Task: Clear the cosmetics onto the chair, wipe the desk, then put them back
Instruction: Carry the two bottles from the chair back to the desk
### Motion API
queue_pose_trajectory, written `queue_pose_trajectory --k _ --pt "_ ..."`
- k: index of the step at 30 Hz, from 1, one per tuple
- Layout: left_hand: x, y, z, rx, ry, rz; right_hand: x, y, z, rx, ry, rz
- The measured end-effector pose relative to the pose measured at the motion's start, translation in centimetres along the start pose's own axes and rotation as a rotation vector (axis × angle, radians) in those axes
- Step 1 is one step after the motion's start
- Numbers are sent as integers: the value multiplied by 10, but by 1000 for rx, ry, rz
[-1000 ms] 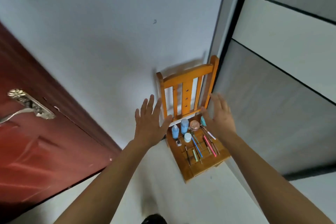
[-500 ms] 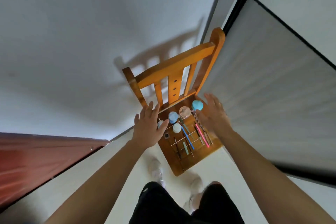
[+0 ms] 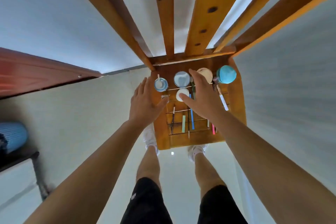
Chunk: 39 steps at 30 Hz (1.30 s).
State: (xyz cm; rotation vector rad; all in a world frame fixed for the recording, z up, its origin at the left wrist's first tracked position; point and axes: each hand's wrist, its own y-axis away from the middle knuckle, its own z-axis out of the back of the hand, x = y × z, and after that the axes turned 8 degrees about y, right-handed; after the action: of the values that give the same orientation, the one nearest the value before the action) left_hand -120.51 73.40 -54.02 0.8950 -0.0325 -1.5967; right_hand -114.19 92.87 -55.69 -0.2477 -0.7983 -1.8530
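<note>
both hands hang over the chair seat [image 3: 236, 107], palms down, fingers spread, holding nothing. right hand [image 3: 201, 96] covers the seat's middle, its thumb tip just at the small white-lidded jar [image 3: 181, 93], fingertips reaching to 12 o'clock between the grey-blue lidded jar [image 3: 181, 78] and the beige compact [image 3: 206, 74]. left hand [image 3: 146, 102] is at the seat's 9 o'clock edge, thumb beside a tiny clear-capped item [image 3: 165, 97] – can't tell what it is.

all the cosmetics are on the chair: a small blue bottle [image 3: 161, 84] at 11 o'clock, a teal round case [image 3: 227, 74] at 1 o'clock, pencils and brushes lined up toward 6 o'clock, including a blue pencil [image 3: 191, 118] and a green stick [image 3: 183, 123].

looks like the put-back stage is starting – judgement only, desk isn't in view so wiped or not can't be checked. to do it well: take the upright jars first, one per hand, gripping the sides, then gather the pencils as a bundle so none roll through the slat gaps.

hidden: whatever lies under the right palm, parts of the pink pencil [image 3: 213, 129] and white-handled brush [image 3: 223, 101]. chair top is cut off.
</note>
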Motion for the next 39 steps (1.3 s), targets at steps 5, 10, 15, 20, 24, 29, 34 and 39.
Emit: queue_pose_trajectory --k 5,10,15,20,24,29,34,39 --pt "21 -31 -34 -24 255 51 -9 -27 -33 -54 -125 -20" --pt "24 -52 -39 -93 231 -37 -9 -41 -44 -144 -134 -20" --pt "14 -40 -13 -139 266 -94 5 -24 -23 -186 -220 -45" --pt "-1 1 33 -256 421 -202 23 17 17 -330 -336 -90" --pt "-33 44 85 -336 488 -148 51 48 66 -349 -400 -33" --pt "-82 124 165 -503 589 -192 114 95 141 -261 -443 131" --pt "-109 237 233 -704 615 -230 196 145 190 -209 -576 327" --pt "-92 337 282 -877 619 -159 278 196 196 -88 -614 613"
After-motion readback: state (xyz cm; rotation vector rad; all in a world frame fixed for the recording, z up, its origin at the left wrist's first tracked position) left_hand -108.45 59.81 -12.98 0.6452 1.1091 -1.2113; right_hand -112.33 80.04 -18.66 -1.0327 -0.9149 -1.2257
